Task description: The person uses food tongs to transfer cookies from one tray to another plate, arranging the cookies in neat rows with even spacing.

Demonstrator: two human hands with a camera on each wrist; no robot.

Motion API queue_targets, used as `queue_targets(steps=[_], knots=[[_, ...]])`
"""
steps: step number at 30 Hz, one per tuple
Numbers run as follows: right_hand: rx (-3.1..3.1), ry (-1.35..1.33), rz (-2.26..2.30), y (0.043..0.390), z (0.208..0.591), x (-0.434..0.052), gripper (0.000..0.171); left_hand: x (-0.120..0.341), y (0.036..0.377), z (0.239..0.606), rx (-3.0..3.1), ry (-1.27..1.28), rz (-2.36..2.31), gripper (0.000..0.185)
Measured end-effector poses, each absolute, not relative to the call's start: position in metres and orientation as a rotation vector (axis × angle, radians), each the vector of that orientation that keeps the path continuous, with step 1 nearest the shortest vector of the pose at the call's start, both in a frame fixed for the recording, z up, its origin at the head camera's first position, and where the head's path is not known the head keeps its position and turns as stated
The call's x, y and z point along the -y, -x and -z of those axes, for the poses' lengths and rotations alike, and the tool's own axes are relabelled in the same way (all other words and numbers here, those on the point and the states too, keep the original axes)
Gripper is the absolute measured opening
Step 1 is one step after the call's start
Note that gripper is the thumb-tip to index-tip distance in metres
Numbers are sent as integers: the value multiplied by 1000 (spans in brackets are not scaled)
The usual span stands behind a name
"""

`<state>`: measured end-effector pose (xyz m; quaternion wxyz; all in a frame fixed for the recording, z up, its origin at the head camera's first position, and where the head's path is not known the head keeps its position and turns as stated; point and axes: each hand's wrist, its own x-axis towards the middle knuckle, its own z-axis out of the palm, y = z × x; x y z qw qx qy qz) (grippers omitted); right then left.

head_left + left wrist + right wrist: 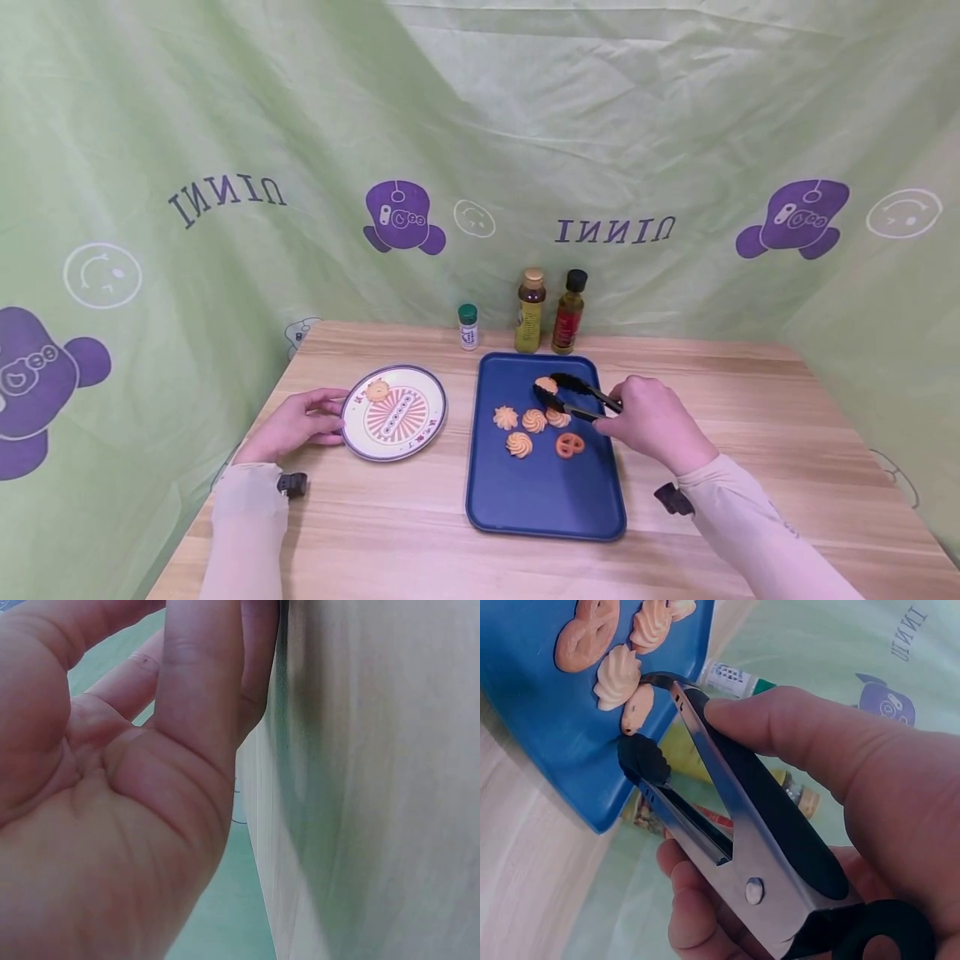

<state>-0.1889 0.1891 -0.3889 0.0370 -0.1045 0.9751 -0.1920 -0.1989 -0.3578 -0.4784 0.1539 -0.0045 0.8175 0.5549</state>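
Note:
My right hand (pixel 651 421) grips black-handled metal tongs (pixel 718 787). Their black tips are spread on either side of a swirl cookie (pixel 546 385) at the back of the blue tray (pixel 543 500); whether they touch it I cannot tell. Several more cookies, including a round swirled one (pixel 519 444), and a pretzel (pixel 570 445) lie nearby on the tray. To the left, my left hand (pixel 300 421) holds the rim of a white patterned plate (pixel 401 450), which bears one cookie (pixel 377 390). In the left wrist view the fingers (pixel 199 667) reach forward and the contact is hidden.
Behind the tray stand a bottle with a tan cap (pixel 529 321), a bottle with a black cap (pixel 568 321) and a small green-capped shaker (pixel 468 327). A green printed cloth (pixel 480 100) hangs behind the wooden table (pixel 390 517).

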Motion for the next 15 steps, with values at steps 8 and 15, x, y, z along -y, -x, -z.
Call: queue_targets(steps=[8, 15], knots=[[-2970, 308, 620, 197, 393, -185, 36, 359, 199, 481, -2346, 17, -1585, 67], [-2962, 315, 652, 203, 392, -171, 35, 358, 200, 482, -2335, 25, -1598, 67]])
